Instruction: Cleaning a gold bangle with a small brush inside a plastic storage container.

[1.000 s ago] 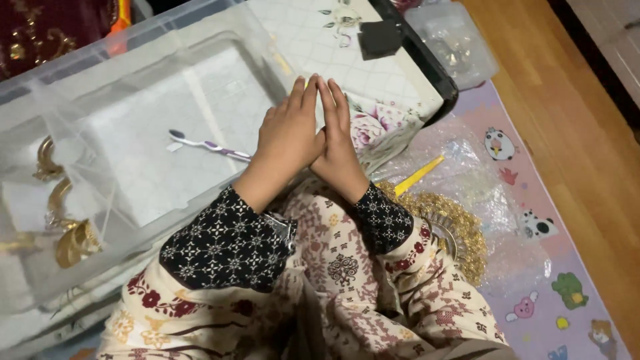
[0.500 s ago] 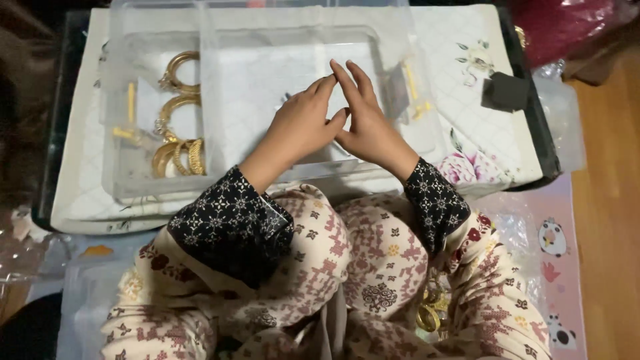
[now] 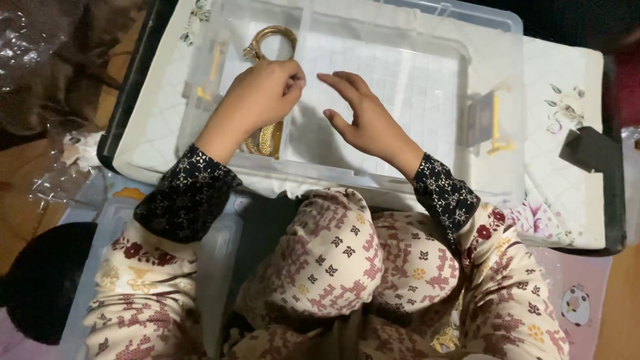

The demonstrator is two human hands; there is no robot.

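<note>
Fingers of the left hand (image 3: 260,93) are curled together over a gold bangle (image 3: 270,41) near the left wall of the clear plastic box (image 3: 400,80); fingers of the right hand (image 3: 363,120) are spread and hold nothing, hovering over the bare middle of the box; more gold bangles (image 3: 267,139) lie under the left wrist; yellow pieces (image 3: 497,123) sit by the right wall.

Bangles (image 3: 270,40) in bin (image 3: 493,40) left part; left hand (image 3: 263,93) over them, right hand (image 3: 367,120) beside.
</note>
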